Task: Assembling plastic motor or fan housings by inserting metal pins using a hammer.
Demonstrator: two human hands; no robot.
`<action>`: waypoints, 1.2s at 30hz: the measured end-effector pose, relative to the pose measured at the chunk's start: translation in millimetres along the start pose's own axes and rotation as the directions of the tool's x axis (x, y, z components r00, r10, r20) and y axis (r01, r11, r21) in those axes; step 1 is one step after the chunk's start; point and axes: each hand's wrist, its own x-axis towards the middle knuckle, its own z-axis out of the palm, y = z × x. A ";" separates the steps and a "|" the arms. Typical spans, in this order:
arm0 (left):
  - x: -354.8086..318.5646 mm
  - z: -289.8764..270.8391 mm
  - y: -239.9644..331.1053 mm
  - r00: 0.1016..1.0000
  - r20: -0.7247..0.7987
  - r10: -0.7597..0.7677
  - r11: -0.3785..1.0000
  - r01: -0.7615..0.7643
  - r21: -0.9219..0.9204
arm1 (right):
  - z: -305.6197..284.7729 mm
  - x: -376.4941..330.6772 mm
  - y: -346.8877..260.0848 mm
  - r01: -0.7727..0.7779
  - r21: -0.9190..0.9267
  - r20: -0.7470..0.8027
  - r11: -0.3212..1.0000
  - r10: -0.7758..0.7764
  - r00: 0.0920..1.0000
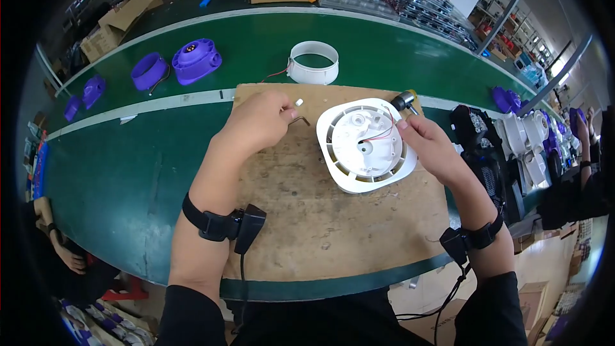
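Observation:
My left hand (259, 118) is closed in a pinch above the wooden board. A small white piece (299, 102) and a thin dark bent piece (300, 120) show at its fingertips; I cannot tell whether they are joined. To its right sits a white rounded-square plastic housing (366, 144), its slotted ring and round inner plate facing up. Thin red and dark wires (383, 134) come out near the plate's centre. My right hand (434, 147) grips the housing's right edge between thumb and fingers. Just beyond that edge lies a black-headed tool (403, 100), partly hidden.
The wooden board (320, 237) covers the middle of the green table. Behind it, a white ring (312, 63) with a red wire and purple housings (196, 62) stand on a green belt. A black mesh item (474, 147) and white parts (525, 134) lie right. Other people sit at both sides.

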 end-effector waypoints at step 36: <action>-28.3 -35.0 40.2 0.974 0.096 0.204 0.573 -0.039 -0.819 | -2.8 -1.6 -86.6 0.217 0.441 -0.267 0.871 -0.104 0.958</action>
